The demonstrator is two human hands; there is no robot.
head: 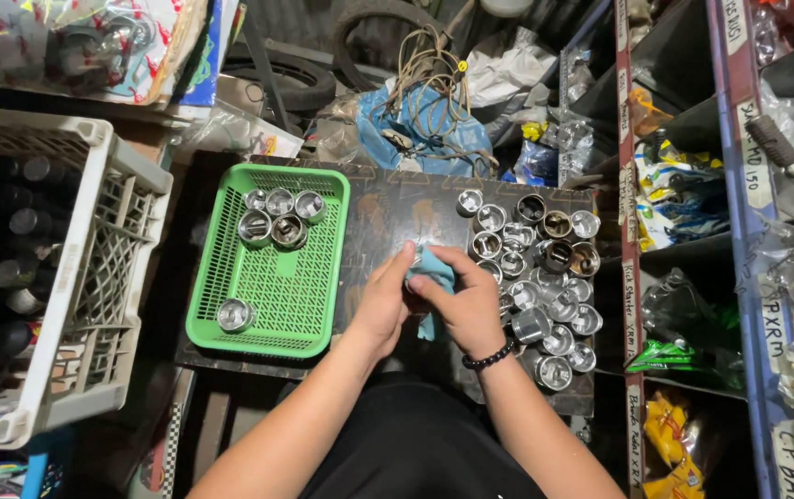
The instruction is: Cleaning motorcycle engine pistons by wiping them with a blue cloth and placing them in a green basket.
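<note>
— How do the hands sit?

— Both forearms reach in from below and meet at mid-bench. The left hand (380, 303) and right hand (464, 305) are closed together on a light blue cloth (431, 273), fingers curled round it; whether something is inside the cloth I cannot tell.

— And around them?

— A cluster of shiny metal cups (537, 277) lies just right of the right hand; a green basket (231, 249) to the left holds six more, on the dark bench (397, 208).
</note>
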